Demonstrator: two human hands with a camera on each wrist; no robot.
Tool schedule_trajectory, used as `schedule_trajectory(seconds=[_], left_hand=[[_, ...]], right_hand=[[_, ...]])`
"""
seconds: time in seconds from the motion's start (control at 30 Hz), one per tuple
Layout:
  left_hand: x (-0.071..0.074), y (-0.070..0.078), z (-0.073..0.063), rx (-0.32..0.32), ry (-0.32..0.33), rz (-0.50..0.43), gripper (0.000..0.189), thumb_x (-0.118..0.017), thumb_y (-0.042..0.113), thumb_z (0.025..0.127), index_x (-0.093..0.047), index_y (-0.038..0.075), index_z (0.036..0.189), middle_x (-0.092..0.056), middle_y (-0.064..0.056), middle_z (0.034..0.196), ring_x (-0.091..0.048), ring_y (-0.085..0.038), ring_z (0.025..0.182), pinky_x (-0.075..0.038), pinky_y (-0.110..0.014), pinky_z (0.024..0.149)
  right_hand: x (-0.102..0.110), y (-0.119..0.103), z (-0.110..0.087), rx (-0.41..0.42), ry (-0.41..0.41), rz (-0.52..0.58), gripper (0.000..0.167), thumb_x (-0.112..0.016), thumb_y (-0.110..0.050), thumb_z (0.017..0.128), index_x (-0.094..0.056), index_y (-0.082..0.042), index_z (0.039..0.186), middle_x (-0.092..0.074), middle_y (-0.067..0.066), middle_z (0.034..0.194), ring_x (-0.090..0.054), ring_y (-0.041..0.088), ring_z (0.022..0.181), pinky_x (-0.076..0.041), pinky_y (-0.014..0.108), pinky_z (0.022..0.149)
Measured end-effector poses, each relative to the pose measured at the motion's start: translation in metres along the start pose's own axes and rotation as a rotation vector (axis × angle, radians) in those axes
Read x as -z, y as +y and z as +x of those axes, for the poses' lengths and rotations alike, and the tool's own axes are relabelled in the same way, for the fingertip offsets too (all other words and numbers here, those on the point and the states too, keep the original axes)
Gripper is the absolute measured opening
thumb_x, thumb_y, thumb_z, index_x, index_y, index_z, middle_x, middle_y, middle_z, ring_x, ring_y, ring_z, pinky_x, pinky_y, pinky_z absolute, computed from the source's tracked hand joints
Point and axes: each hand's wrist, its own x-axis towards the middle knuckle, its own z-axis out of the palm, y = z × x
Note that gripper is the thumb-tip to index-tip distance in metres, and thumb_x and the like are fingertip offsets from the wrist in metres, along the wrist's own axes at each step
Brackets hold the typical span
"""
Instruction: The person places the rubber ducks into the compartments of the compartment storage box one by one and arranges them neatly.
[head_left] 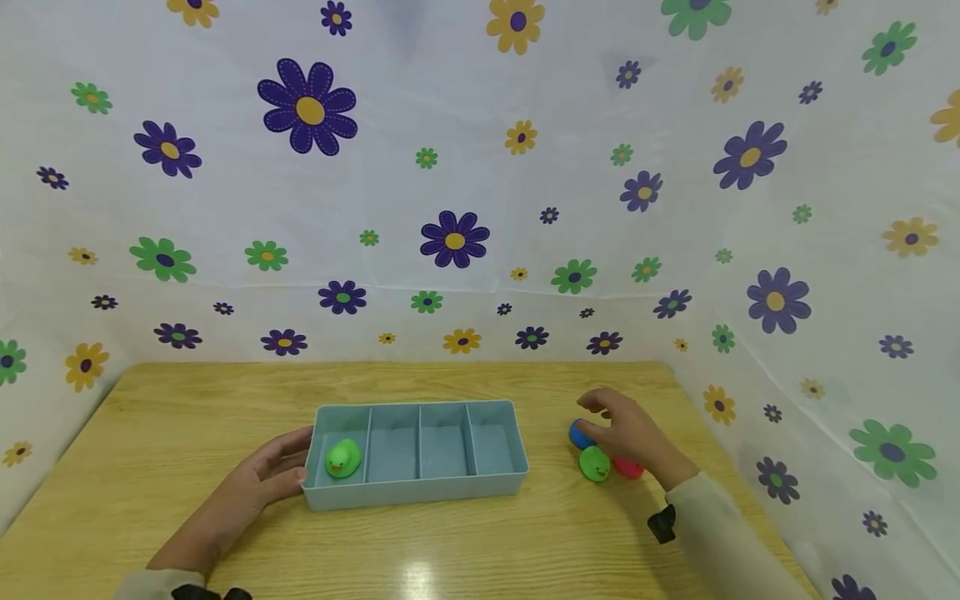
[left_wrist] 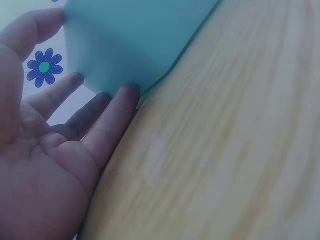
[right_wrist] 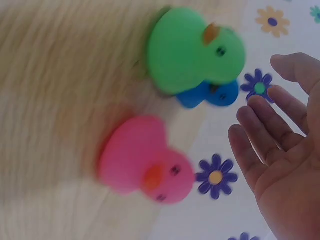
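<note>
A pale blue tray (head_left: 416, 492) with several compartments lies on the table, a green rubber duck (head_left: 343, 459) in its leftmost one. My left hand (head_left: 255, 487) touches the tray's left end; in the left wrist view its fingertips rest on the end wall (left_wrist: 132, 45), fingers extended. On the right, my right hand (head_left: 626, 432) hovers over three rubber ducks: a blue one (head_left: 579, 435), another green one (head_left: 595, 464) and a pink one (head_left: 628, 469), partly covered by the hand. The right wrist view shows the relaxed fingers apart from the ducks, holding nothing.
The wooden table (head_left: 420, 546) carries everything. White cloth with flower prints (head_left: 405, 192) hangs behind the table and along its right side. Between the tray and the loose ducks lies a stretch of bare wood.
</note>
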Motion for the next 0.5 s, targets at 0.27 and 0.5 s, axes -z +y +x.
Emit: schedule_trajectory(seconds=[0.27, 0.5], left_hand=[[0.0, -0.001, 0.001, -0.004, -0.001, -0.003, 0.069, -0.062, 0.025, 0.105, -0.027, 0.015, 0.164, -0.033, -0.02, 0.164, -0.032, -0.044, 0.15, -0.054, -0.033, 0.103], [0.0, -0.001, 0.001, -0.003, 0.009, 0.007, 0.07, -0.064, 0.027, 0.104, -0.028, 0.015, 0.164, -0.034, -0.019, 0.164, -0.033, -0.044, 0.149, -0.053, -0.036, 0.104]], right_hand=[[0.005, 0.021, -0.007, -0.036, -0.025, 0.052, 0.033, -0.071, -0.018, 0.098, -0.066, 0.0, 0.126, -0.066, 0.015, 0.125, -0.061, 0.034, 0.113, -0.053, 0.055, 0.099], [0.007, 0.03, -0.011, -0.028, -0.052, 0.083, 0.019, -0.072, -0.017, 0.098, -0.071, -0.007, 0.115, -0.068, 0.007, 0.116, -0.06, 0.024, 0.101, -0.056, 0.042, 0.085]])
